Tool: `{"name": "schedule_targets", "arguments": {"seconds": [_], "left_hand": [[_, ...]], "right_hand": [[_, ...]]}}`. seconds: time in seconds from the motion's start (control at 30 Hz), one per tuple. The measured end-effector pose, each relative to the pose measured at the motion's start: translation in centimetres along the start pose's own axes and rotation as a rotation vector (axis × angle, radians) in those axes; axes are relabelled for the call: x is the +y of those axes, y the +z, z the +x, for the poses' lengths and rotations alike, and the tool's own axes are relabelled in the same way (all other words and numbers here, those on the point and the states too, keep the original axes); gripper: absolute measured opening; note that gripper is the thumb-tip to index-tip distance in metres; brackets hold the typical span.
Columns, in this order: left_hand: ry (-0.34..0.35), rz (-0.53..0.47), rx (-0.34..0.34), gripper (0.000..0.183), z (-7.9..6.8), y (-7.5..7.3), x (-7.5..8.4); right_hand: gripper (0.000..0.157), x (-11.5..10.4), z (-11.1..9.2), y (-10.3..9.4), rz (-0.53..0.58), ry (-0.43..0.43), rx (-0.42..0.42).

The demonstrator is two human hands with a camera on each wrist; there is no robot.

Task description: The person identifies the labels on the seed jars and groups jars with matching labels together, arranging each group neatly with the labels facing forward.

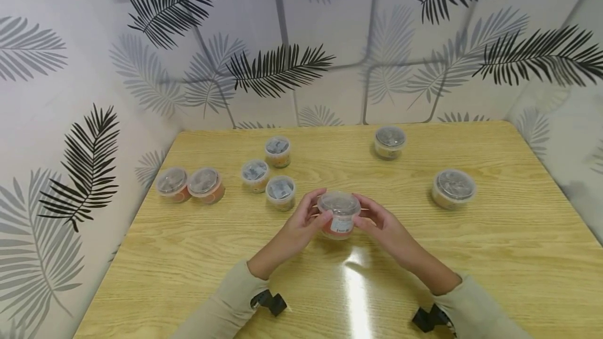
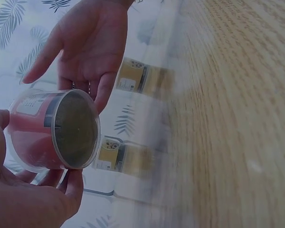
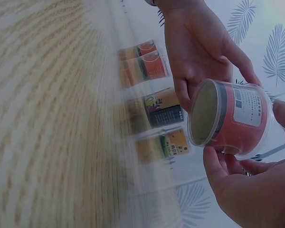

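Note:
A round clear plastic tub with a red band and a white printed label (image 1: 340, 223) is held up over the table between both hands. Its flat base (image 2: 77, 129) faces the left wrist camera. My left hand (image 1: 301, 224) grips the tub's left side, thumb towards me and fingers around the far side. On the opposite side my right hand (image 1: 387, 229) holds it likewise, with the thumb by the label. Seen from the right wrist, fingers of the right hand (image 3: 256, 185) support the tub from beside its base.
Nearest the left hand stand three small tubs, one of them a lidded tub (image 1: 281, 193). Two red-banded tubs (image 1: 205, 185) sit side by side farther left. On the right are a yellowish tub (image 1: 454, 189) and another tub (image 1: 390, 142) near the table's (image 1: 518, 276) back edge.

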State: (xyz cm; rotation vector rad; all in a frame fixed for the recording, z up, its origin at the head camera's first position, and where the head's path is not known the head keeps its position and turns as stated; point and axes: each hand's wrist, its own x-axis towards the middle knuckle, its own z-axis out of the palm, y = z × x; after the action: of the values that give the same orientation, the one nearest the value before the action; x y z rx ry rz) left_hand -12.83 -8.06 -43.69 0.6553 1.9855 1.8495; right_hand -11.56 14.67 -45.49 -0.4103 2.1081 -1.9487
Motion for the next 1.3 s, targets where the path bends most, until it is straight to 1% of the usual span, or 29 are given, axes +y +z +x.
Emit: {"name": "schedule_targets", "arguments": {"seconds": [0.1,0.23,0.37,0.53,0.63,0.8,1.03,1.13,1.3], "left_hand": [[-0.028,0.012,-0.008,0.058,-0.2,0.3,0.9],[-0.063,-0.004,-0.051,0.066,-0.2,0.7,1.2],[-0.048,-0.019,-0.088,0.069,-0.2,0.9,1.2],[-0.041,-0.021,-0.094,0.07,-0.1,0.9,1.2],[-0.042,-0.012,-0.085,0.069,-0.2,0.8,1.2],[-0.012,0.018,-0.035,0.062,-0.4,0.5,1.3],[0.032,0.0,0.002,0.049,-0.5,-0.1,1.1],[0.044,-0.002,0.009,0.048,-0.5,-0.1,1.0],[0.044,0.007,0.015,0.051,-0.5,-0.1,1.0]], "right_hand": [[0.054,0.1,0.0,0.2,-0.002,0.005,0.002],[0.057,0.2,0.0,0.5,0.004,0.015,-0.028],[0.06,0.1,-0.1,0.7,0.01,0.021,-0.056],[0.059,0.1,-0.1,0.8,0.008,0.017,-0.056],[0.058,0.0,-0.1,0.7,-0.003,0.019,-0.039],[0.051,0.1,0.0,0.5,-0.011,0.008,0.015],[0.046,0.0,0.1,0.1,0.086,-0.012,0.053],[0.046,-0.1,0.0,0.1,0.107,-0.018,0.049],[0.048,-0.2,0.0,0.1,0.098,-0.019,0.013]]}}
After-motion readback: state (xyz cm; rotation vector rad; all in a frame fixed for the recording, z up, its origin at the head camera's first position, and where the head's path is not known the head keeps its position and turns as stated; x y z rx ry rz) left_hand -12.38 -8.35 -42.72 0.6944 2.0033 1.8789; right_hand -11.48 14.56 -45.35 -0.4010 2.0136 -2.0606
